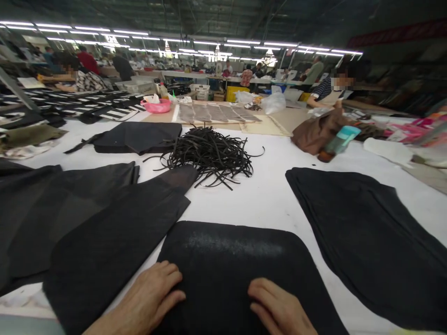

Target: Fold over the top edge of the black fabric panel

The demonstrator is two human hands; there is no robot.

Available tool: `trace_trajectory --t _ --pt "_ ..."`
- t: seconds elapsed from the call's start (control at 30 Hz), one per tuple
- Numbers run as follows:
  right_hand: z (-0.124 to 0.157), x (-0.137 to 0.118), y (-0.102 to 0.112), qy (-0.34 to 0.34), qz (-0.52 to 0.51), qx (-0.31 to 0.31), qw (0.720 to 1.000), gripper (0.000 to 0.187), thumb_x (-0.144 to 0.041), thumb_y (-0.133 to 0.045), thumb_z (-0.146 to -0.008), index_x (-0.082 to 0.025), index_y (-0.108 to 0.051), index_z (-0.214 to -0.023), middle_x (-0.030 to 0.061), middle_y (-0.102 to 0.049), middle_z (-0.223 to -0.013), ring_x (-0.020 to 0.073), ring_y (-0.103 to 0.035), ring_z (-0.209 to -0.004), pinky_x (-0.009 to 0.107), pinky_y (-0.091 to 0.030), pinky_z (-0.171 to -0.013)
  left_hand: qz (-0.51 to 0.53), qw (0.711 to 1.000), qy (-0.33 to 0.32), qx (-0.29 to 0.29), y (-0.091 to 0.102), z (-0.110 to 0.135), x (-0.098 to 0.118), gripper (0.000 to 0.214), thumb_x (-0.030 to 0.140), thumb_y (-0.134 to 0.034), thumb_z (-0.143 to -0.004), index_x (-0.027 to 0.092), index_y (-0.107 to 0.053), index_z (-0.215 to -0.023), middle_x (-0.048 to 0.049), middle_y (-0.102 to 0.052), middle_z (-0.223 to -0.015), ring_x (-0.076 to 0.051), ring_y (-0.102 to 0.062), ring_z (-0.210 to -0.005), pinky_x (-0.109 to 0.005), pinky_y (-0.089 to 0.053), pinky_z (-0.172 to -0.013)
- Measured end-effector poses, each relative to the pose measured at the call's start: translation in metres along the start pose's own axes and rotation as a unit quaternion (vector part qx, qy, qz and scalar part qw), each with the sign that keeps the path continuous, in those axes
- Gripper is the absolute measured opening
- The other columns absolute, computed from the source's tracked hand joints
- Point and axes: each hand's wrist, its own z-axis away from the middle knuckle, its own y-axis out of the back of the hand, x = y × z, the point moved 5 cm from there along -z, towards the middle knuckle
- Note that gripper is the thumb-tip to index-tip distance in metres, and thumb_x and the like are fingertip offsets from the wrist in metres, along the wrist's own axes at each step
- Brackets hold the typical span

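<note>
A black fabric panel (223, 279) with rounded upper corners lies flat before me, a whitish dusty smear across its upper part. My left hand (153, 291) rests on its left edge, fingers together and slightly curled, thumb apart. On the panel's right half, my right hand (277, 304) lies with bent fingers and a gap between them and the thumb; nothing shows in it. Thin black fabric pieces (115, 232) overlap to my left. Beyond the panel is a tangled heap of narrow black strips (211, 153).
A stack of black panels (370, 232) lies on the right of the white tabletop (244, 204). Behind the strips sits a thick black stack (136, 135). A teal-capped bottle (338, 143) leans by brown cloth (314, 132). A pink basin (157, 106) and co-workers are farther back.
</note>
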Motion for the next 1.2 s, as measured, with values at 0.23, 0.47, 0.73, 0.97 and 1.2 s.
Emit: trace_trajectory --t 0.23,0.47,0.73,0.97,1.2 --pt "-0.06 0.059 0.021 -0.132 0.108 -0.018 0.985 0.024 -0.015 -0.046 -0.085 -0.02 -0.056 -0.106 0.0078 -0.059 -0.111 0.0228 -0.056 -0.099 0.039 -0.045 -0.087 -0.016 0.996 -0.009 0.082 0.023 -0.067 0.001 0.02 0.026 -0.037 -0.091 0.022 -0.056 -0.087 -0.0027 -0.058 -0.091 -0.019 -0.053 -0.086 -0.033 -0.041 -0.079" --pt "-0.105 0.075 -0.003 -0.143 0.122 -0.089 0.978 0.024 -0.027 -0.055 -0.084 -0.02 -0.057 -0.107 0.0068 -0.06 -0.103 0.0226 -0.054 -0.094 0.034 -0.042 -0.082 -0.041 0.993 -0.028 0.103 0.024 -0.129 0.009 0.019 0.016 -0.043 -0.086 0.018 -0.056 -0.099 -0.0069 -0.057 -0.1 -0.023 -0.048 -0.094 -0.037 -0.039 -0.086" --pt "-0.116 0.089 -0.002 -0.166 0.034 -0.146 0.975 0.021 -0.042 -0.06 -0.08 -0.022 -0.062 -0.074 -0.0006 -0.06 -0.077 0.0173 -0.052 -0.08 0.029 -0.038 -0.073 -0.017 0.994 -0.022 0.11 0.027 -0.138 0.003 0.027 0.031 -0.037 -0.091 0.019 -0.056 -0.074 -0.0045 -0.053 -0.083 -0.02 -0.048 -0.083 -0.033 -0.039 -0.075" --pt "-0.118 0.082 0.009 -0.128 -0.003 -0.08 0.989 0.02 -0.032 -0.05 -0.089 -0.021 -0.057 -0.073 -0.0018 -0.057 -0.086 0.0117 -0.054 -0.076 0.023 -0.04 -0.07 0.081 0.993 -0.011 0.086 0.029 -0.135 -0.014 0.02 0.039 -0.049 -0.084 0.022 -0.056 -0.079 0.0015 -0.058 -0.07 -0.016 -0.052 -0.068 -0.025 -0.036 -0.062" --pt "-0.129 0.088 0.006 -0.122 0.146 -0.027 0.981 0.025 -0.033 -0.041 -0.093 -0.02 -0.059 -0.08 0.0022 -0.061 -0.084 0.0144 -0.058 -0.075 0.024 -0.038 -0.066 0.078 0.988 0.002 0.132 0.03 -0.137 -0.017 0.033 0.036 -0.034 -0.091 0.02 -0.05 -0.067 0.0022 -0.053 -0.061 -0.014 -0.05 -0.061 -0.024 -0.033 -0.059"
